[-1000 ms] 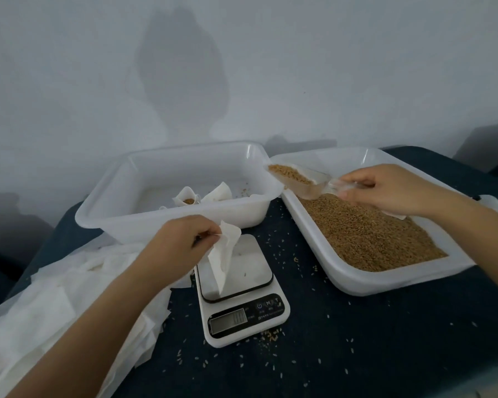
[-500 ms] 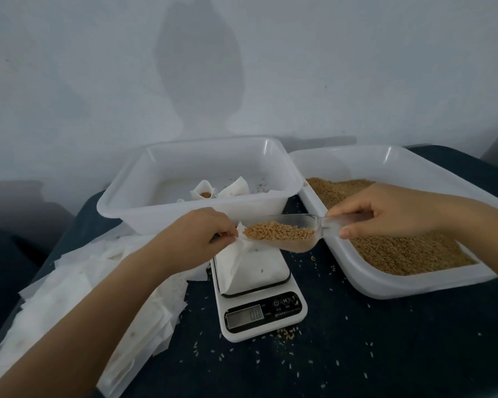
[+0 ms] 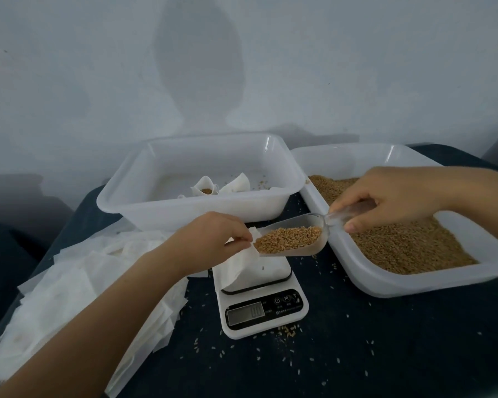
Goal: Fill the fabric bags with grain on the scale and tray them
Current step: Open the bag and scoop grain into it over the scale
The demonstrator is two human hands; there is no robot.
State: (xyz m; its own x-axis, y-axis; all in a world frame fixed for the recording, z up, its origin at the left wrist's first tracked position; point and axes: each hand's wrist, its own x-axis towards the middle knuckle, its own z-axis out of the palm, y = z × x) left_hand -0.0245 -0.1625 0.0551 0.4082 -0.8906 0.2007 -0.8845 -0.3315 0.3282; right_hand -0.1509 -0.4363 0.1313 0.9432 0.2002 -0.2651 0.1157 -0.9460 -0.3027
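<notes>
At the middle of the tabletop (image 3: 371, 354) a white scale (image 3: 263, 308) carries a white fabric bag (image 3: 243, 264), which the left hand (image 3: 210, 239) pinches at its top edge. The right hand (image 3: 391, 196) grips the handle of a clear scoop (image 3: 292, 239) full of grain, its lip at the bag's mouth. Toward the right edge sits a tray of grain (image 3: 408, 248); toward the far edge a white tub (image 3: 196, 208) holds filled bags (image 3: 206, 188). Empty bags (image 3: 69, 297) lie heaped along the left edge.
</notes>
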